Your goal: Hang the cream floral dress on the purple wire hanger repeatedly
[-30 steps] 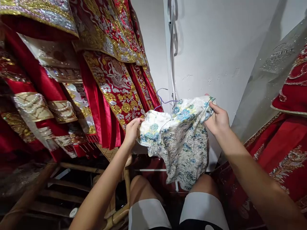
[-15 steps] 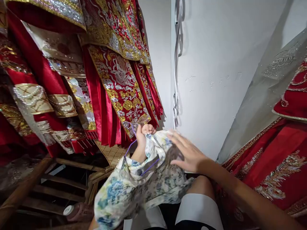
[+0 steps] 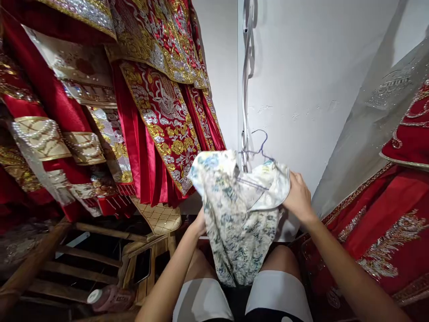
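Observation:
A white top with a blue, green and yellow floral print [image 3: 231, 214] is held up in front of me, hanging over my lap. It is on a thin purple hanger [image 3: 263, 150], whose hook stands up above the collar. My right hand [image 3: 298, 194] is closed on the top's right shoulder edge. At the left side, my left hand [image 3: 200, 222] reaches in behind the fabric, and its fingers are hidden there.
Red garments with gold and silver embroidery [image 3: 170, 120] hang at the left. A red beaded garment [image 3: 385, 232] stands at the right under clear plastic. Lower left are a wooden chair [image 3: 134, 246], a phone [image 3: 142, 266] and a capped bottle [image 3: 110, 298]. White cables [image 3: 246, 80] run down the wall.
The top has been raised and spread upright, its hanger hook now above the collar. My left hand has come out of the neck opening to the left side; my right hand has taken the right shoulder.

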A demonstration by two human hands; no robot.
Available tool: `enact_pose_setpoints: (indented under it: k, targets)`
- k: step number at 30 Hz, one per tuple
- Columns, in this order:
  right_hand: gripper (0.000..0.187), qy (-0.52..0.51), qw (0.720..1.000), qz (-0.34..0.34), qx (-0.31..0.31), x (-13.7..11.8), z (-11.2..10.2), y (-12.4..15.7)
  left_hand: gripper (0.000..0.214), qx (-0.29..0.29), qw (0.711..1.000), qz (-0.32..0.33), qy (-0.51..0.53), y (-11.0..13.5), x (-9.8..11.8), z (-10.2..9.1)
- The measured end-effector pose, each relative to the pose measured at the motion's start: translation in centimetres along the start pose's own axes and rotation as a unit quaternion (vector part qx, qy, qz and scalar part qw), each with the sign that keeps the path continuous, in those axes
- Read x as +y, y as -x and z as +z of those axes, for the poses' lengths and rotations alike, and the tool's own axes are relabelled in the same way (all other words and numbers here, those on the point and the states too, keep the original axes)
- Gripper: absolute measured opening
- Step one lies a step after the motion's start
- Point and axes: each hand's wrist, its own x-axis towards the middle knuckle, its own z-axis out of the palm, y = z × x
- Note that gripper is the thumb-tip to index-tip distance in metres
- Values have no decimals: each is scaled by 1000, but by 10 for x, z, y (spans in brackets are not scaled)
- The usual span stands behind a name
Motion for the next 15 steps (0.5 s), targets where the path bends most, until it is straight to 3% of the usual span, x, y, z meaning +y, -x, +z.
enact_pose_setpoints:
  k: [3,7,12,15]
  targets:
    - [78,17,1000,18,19,-5,-2,-37,78,0,998,-37,55,6,-12,-3]
    - [84,7,1000,-6,-20,-24,4,-56,63,48,996,-51,64,15,-30,-2]
    - [75,-46,994,-91,-25,-30,8,-18,63,124,982,-74,117,42,-72,14]
    - [66,-131,991,-29,27,-24,22,35,67,102,978,-106,145,60,-90,39]
